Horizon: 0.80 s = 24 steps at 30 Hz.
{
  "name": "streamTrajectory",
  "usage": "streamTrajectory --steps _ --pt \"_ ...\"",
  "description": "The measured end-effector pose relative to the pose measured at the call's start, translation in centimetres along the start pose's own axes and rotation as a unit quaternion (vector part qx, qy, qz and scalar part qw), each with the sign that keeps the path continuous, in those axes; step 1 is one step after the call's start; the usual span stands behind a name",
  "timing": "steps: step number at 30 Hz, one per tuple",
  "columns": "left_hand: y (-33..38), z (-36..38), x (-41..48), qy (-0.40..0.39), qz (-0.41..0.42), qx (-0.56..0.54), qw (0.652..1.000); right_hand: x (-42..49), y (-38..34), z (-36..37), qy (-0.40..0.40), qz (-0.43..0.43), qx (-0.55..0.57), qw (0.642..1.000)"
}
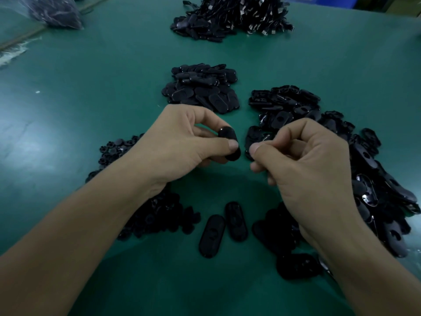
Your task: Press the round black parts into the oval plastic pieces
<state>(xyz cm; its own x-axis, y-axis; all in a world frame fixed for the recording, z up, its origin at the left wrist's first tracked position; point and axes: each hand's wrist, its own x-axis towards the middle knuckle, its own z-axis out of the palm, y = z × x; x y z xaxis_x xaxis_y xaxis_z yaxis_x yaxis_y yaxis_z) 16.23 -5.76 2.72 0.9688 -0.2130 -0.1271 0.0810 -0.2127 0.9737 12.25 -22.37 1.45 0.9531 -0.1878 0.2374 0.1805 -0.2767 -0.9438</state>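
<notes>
My left hand (180, 142) pinches a black oval plastic piece (229, 142) between thumb and fingers, held above the green table (91, 92). My right hand (303, 160) hovers just to its right with fingers curled; nothing shows between its fingertips. A pile of small round black parts (157, 215) lies under my left forearm. Two oval pieces (224, 229) lie side by side near the front centre. A large heap of open oval pieces (319, 124) spreads along the right.
A stack of oval pieces (201, 87) sits behind my hands at centre. Farther back lies a heap of black corded parts (234, 17). A clear plastic bag of dark parts (54, 12) rests at the far left corner.
</notes>
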Motion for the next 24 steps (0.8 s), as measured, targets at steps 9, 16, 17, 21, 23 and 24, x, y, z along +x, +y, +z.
streamTrajectory --steps 9,16,17,21,23,24 --pt "0.16 0.71 -0.23 -0.001 -0.009 -0.072 0.997 -0.06 0.41 0.15 -0.020 0.028 0.033 0.999" --pt "0.00 0.62 -0.26 -0.025 -0.005 -0.072 0.997 -0.09 0.48 0.17 -0.018 0.030 0.042 0.999" --pt "-0.08 0.63 -0.27 -0.025 0.003 -0.059 0.998 -0.11 0.51 0.17 -0.016 0.027 0.040 0.999" --pt "-0.26 0.59 -0.26 -0.033 0.039 -0.014 0.999 -0.12 0.52 0.21 -0.017 0.022 0.033 0.999" --pt "-0.34 0.67 -0.23 -0.032 0.054 0.001 0.998 -0.08 0.54 0.12 -0.027 0.023 0.031 0.999" --pt "-0.40 0.70 -0.21 -0.032 0.060 0.009 0.998 -0.07 0.60 0.06 -0.033 0.026 0.032 0.999"
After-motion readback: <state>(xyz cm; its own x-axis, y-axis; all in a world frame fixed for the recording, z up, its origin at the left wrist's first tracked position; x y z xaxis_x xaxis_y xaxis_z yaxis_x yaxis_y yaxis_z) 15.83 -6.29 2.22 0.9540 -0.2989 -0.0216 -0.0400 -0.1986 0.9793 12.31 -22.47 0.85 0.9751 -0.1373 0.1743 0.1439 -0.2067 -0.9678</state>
